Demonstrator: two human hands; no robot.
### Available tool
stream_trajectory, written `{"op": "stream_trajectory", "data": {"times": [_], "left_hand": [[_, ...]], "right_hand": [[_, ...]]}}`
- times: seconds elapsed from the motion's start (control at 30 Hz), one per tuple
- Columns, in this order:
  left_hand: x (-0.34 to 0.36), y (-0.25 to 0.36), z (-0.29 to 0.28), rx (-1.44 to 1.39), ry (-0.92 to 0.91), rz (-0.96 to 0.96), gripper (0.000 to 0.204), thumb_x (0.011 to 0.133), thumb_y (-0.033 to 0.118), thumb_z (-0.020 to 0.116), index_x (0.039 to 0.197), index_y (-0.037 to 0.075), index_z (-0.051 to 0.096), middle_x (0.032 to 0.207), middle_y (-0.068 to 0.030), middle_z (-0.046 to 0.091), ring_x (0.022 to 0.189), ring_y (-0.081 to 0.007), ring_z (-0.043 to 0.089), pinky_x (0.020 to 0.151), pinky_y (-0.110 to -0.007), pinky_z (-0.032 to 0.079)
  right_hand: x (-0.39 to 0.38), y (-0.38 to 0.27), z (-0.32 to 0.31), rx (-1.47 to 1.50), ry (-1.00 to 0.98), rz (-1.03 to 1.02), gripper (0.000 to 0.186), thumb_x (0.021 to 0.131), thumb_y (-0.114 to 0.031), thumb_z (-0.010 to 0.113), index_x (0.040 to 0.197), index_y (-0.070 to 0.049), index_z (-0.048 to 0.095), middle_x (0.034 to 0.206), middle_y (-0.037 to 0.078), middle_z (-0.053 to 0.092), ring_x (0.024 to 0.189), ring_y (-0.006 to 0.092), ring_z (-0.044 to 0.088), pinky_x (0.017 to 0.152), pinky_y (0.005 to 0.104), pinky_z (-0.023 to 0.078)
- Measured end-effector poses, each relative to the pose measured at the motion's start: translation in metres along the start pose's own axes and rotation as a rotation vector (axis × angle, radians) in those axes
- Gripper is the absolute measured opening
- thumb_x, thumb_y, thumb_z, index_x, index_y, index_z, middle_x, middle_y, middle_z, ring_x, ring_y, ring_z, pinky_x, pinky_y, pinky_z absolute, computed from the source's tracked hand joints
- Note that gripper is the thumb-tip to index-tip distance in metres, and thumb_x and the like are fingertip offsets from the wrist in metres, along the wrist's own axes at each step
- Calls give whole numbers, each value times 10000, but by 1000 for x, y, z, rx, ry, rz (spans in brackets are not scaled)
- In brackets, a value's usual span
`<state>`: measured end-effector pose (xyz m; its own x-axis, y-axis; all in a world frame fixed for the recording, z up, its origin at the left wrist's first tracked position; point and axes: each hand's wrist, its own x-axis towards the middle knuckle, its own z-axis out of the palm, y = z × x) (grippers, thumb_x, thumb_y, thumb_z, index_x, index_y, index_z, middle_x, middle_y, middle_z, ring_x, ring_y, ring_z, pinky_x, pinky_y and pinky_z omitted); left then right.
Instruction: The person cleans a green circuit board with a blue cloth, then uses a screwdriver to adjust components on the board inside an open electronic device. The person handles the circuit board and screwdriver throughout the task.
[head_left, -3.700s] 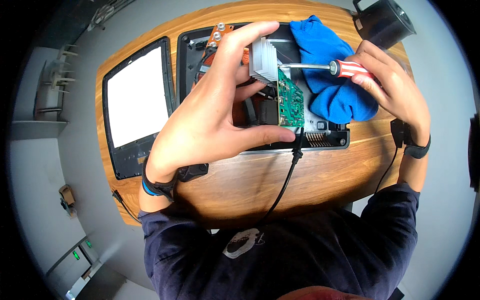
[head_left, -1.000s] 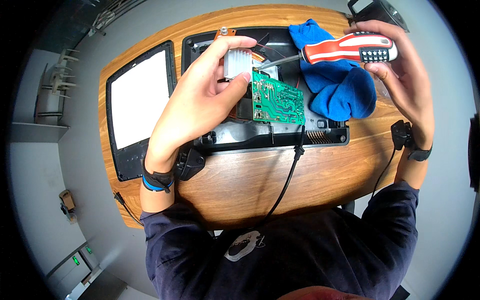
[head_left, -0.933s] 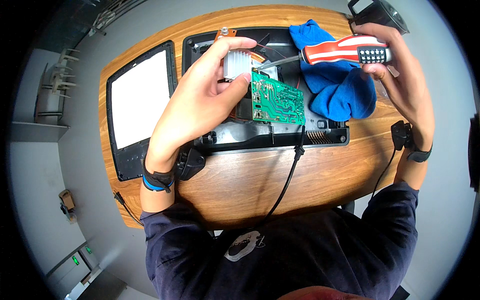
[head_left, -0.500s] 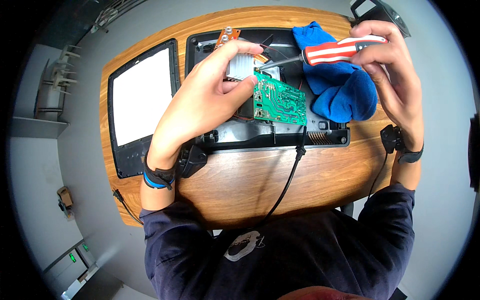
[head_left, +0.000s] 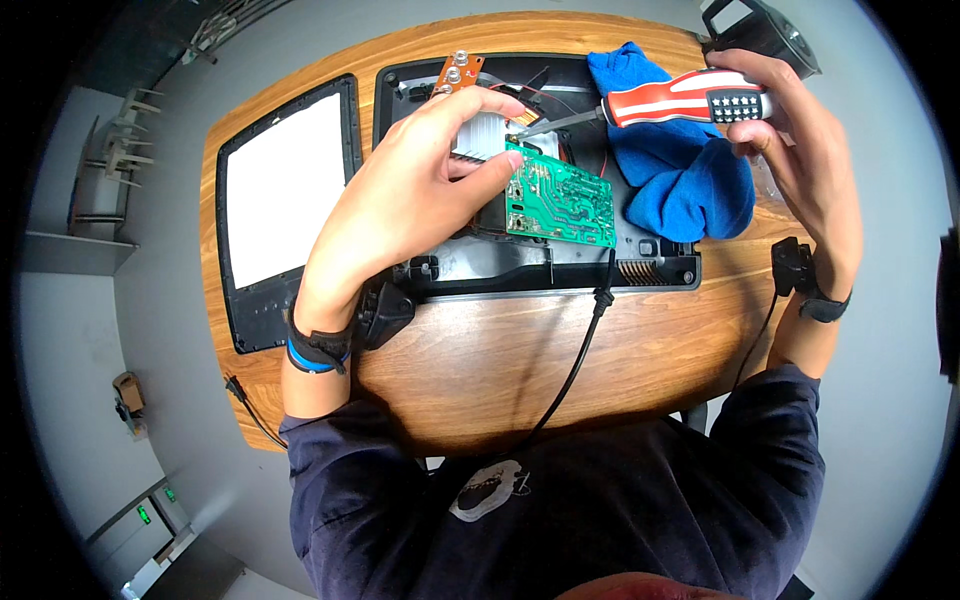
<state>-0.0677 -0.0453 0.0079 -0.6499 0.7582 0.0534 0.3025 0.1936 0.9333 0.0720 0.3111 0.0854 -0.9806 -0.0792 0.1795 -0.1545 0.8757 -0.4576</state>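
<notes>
Screwdriver (head_left: pixel 690 97) with a red and white handle lies in my right hand (head_left: pixel 800 150), whose fingers are closed around the black end of the handle, so the metal shaft runs to the left and its tip arrives at the upper corner of the green circuit board (head_left: pixel 558 200). I cannot see if the tip sits in a screw head, it is too small. My left hand (head_left: pixel 420 200) comes from the other side; its fingers are closed on the silver ribbed heat sink (head_left: pixel 485 140) at the edge of the board, I judge to keep the board tilted up and steady against the push of the tool. The board stands partly raised out of the open black housing (head_left: pixel 560 270), which lies flat on the wooden table (head_left: pixel 500 360). A black cable (head_left: pixel 580 350) goes from the housing's near edge toward my body. A blue cloth (head_left: pixel 680 170) lies bunched on the right part of the housing, just under the screwdriver. Beside the housing, on the left, the black frame with a white panel (head_left: pixel 285 200) rests face up, set apart from the work.
</notes>
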Motion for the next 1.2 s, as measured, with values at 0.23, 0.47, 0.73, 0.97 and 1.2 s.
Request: {"op": "stream_trajectory", "data": {"times": [0.23,0.47,0.73,0.97,1.2], "left_hand": [[5,-12,-8,151,-10,-56,332,1127,55,752,1457,65,718,1192,20,723,886,-9,652,748,-209,577],[9,-16,-10,188,-39,-115,304,1136,79,746,1439,65,727,1098,38,721,897,-13,666,769,-213,590],[11,-24,-11,177,-41,-73,261,1140,102,745,1397,55,735,1044,43,696,853,1,619,706,-207,547],[9,-16,-10,212,-27,-70,239,1130,100,752,1365,62,739,957,84,626,772,17,541,627,-203,472],[8,-16,-11,213,-19,-30,237,1117,100,763,1352,74,740,890,108,561,728,18,472,587,-210,398]], "right_hand": [[18,-12,18,130,61,-383,340,1084,-88,776,1408,-19,703,1518,185,656,1380,289,682,1112,397,623],[29,-15,13,-87,77,-483,379,1058,-217,809,1384,-28,761,1505,196,695,1419,317,680,1127,456,596],[22,-8,12,13,34,-173,487,1056,-123,811,1520,-35,693,1504,160,724,1228,270,774,1059,370,660],[21,-17,18,233,-4,-315,323,1105,-163,764,1387,-17,706,1479,158,670,1229,238,721,1038,369,630],[29,-24,13,80,41,-352,337,997,-147,850,1310,-38,792,1382,159,717,1273,265,711,1094,395,600]]}}
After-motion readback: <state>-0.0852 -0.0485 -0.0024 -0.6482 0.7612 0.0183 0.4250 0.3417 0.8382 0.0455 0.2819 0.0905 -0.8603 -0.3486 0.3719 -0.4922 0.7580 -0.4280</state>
